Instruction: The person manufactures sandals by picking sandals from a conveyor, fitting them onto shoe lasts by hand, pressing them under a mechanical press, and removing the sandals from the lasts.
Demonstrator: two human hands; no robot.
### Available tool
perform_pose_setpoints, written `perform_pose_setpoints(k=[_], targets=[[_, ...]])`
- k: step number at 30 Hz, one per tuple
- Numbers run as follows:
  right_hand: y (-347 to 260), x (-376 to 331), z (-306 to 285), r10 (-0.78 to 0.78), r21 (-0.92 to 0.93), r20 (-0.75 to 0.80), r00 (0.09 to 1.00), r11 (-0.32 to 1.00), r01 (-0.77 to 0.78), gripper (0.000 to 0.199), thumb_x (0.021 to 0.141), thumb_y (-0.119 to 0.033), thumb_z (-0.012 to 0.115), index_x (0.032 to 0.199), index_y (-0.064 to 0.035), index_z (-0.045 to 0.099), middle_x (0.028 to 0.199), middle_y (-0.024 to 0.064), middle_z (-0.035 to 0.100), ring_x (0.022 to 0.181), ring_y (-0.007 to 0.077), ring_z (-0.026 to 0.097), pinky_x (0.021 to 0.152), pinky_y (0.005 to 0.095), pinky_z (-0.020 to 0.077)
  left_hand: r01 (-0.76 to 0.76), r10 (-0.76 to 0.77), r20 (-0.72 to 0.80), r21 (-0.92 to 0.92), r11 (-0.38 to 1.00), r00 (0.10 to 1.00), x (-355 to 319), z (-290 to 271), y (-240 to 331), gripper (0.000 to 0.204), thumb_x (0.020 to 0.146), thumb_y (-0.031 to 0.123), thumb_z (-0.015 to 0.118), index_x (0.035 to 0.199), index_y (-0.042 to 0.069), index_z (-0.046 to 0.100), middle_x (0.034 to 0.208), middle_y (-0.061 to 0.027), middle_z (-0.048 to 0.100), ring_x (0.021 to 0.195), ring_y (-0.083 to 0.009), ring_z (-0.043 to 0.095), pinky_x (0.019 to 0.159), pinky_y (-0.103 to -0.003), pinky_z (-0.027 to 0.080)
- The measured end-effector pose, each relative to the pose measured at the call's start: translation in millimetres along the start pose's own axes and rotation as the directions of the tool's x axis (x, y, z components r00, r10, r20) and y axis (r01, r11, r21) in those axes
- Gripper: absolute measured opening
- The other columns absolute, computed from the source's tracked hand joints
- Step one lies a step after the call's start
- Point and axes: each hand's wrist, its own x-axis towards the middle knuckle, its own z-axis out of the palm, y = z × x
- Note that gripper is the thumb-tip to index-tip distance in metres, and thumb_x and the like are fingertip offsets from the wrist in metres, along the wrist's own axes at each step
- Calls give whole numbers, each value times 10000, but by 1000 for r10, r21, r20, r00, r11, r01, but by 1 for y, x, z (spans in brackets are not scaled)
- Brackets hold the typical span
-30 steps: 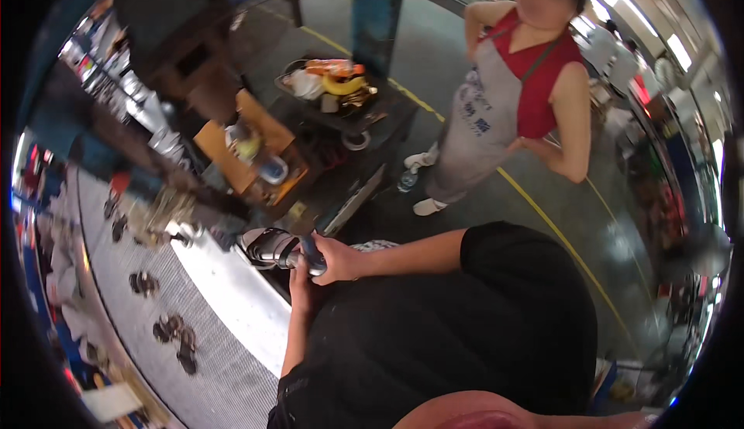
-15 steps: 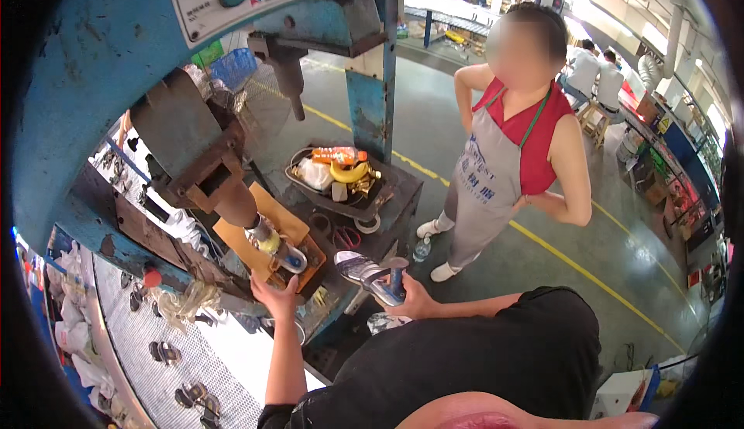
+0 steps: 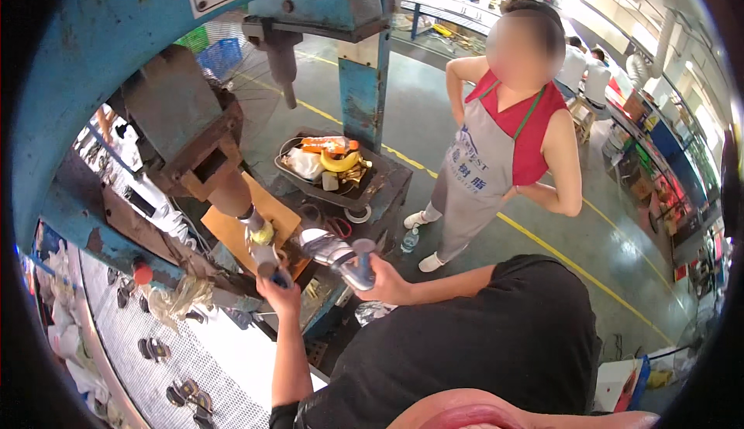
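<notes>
My right hand [image 3: 385, 280] is closed around the heel end of a blue and silver strappy sandal [image 3: 325, 248], which seems to be on a shoe last with a grey round top. Its toe points toward the press. My left hand [image 3: 282, 296] grips a second shoe last [image 3: 267, 268], also round-topped and bluish, just beneath the press head [image 3: 239, 200]. Whether a sandal is on this one is hard to see, as fingers and blur cover it. Behind it lies a tan board [image 3: 277, 221] on the machine's bed.
A blue press frame [image 3: 85, 65] arches over the left side. Beyond the bed, a tray [image 3: 288, 169] holds a banana and an orange bottle. A conveyor [image 3: 128, 328] with several sandals runs at lower left. A person in a grey apron [image 3: 480, 165] stands opposite, near a water bottle [image 3: 409, 240].
My left hand has closed on the last under the press, its round top now turned upward. My right hand has brought its sandal leftward, closer to the press.
</notes>
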Motion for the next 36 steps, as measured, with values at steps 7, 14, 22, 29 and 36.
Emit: perform_pose_setpoints(k=[7, 14, 22, 29, 36], targets=[[4, 20, 23, -47, 30, 17, 999, 998, 47, 528, 680, -102, 793, 1125, -37, 517, 1007, 109, 590, 955, 214, 596, 864, 334, 465, 83, -75, 65, -122, 989, 995, -143, -71, 15, 653, 583, 15, 732, 1195, 23, 505, 1165, -175, 517, 1101, -317, 500, 843, -431, 467], [22, 35, 42, -149, -82, 102, 984, 984, 158, 581, 658, -161, 805, 1148, -42, 517, 1047, 113, 590, 959, 218, 596, 855, 346, 473, 429, -415, -137, 99, 898, 899, -263, -93, -2, 780, 577, 29, 767, 1281, 27, 434, 1256, -185, 443, 1187, -344, 441, 972, -453, 381], [87, 94, 91, -293, -181, 217, 931, 925, 334, 739, 652, -138, 784, 1287, -22, 424, 1197, 213, 507, 1106, 396, 517, 930, 426, 442, 711, -522, -526, 258, 654, 671, -289, -98, -50, 894, 579, 54, 809, 1352, 6, 364, 1339, -201, 373, 1268, -372, 379, 1093, -471, 293], [113, 101, 113, -240, -303, 279, 930, 897, 322, 761, 659, -171, 792, 1301, -33, 407, 1235, 217, 471, 1163, 407, 464, 983, 446, 411, 692, -568, -557, 18, 721, 606, -310, -104, -86, 925, 617, 97, 819, 1373, -63, 310, 1379, -232, 322, 1320, -388, 307, 1133, -458, 233], [71, 145, 126, 152, -601, 269, 951, 798, 43, 758, 644, -254, 817, 1263, 8, 468, 1190, 243, 537, 1086, 382, 553, 934, 416, 460, 631, -508, -425, 222, 744, 749, -320, -103, -117, 927, 676, 152, 810, 1402, -94, 289, 1452, -266, 291, 1367, -411, 257, 1151, -476, 184]])
